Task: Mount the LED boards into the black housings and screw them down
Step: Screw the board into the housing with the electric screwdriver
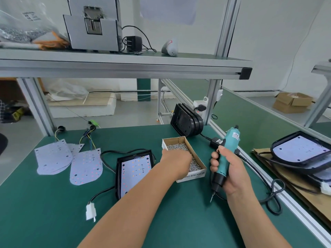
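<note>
A person's left hand (176, 161) reaches down into an open cardboard box (194, 176) of small silver screws (177, 146). Its fingertips are hidden among the screws, so I cannot tell whether they are pinching anything. Just right of that box, the right hand (232, 170) is wrapped firmly around a teal electric screwdriver (230, 142), held tilted with its bit pointing down, just above the green worktop (53, 212).

Just left of the left forearm lies a black housing (118, 176) with a white LED board (138, 169) seated inside. Further left of that hand, loose LED boards (86, 167) lie flat, wires trailing from their far ends. Beyond the box, past both hands, a stack of empty housings (186, 120) stands on edge. Far right of the right hand, more housings with boards inside (300, 151) rest on cardboard.
</note>
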Motion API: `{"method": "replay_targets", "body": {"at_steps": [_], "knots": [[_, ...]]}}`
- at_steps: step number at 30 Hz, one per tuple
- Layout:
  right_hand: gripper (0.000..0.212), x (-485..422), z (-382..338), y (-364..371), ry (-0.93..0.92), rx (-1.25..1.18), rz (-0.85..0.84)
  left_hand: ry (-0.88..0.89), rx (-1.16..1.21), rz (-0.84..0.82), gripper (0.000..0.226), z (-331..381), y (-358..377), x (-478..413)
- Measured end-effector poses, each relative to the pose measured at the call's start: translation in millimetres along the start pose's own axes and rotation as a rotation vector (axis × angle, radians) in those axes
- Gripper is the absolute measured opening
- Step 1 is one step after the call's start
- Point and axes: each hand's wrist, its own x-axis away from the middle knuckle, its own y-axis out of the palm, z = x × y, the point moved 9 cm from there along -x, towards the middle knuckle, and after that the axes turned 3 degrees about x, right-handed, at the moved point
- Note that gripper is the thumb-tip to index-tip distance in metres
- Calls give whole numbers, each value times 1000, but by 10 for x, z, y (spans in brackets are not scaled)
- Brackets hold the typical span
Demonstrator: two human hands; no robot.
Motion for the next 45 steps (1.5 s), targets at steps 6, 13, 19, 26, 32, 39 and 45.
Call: {"method": "replay_targets", "body": {"at_steps": [6, 13, 19, 26, 32, 39, 45], "knots": [[16, 9, 6, 12, 0, 7, -3, -21, 98, 46, 26, -38, -57, 59], [13, 21, -4, -1, 4, 33, 21, -33, 263, 146, 24, -105, -275, 132], [34, 54, 15, 40, 37, -11, -6, -125, 1122, 208, 19, -394, -345, 321], [14, 138, 5, 196, 29, -21, -20, -173, 2185, -19, 12, -449, -173, 787], [18, 245, -14, 410, -41, -89, -10, -132, 2443, -81, 11, -661, -170, 1224], [23, 335, -49, 876, -115, -156, -38, -120, 2586, -40, 11, -1029, -205, 1522], [21, 321, 64, 1387, -93, -275, -48, -154, 2452, 55, 6, -1294, -80, 1651]]}}
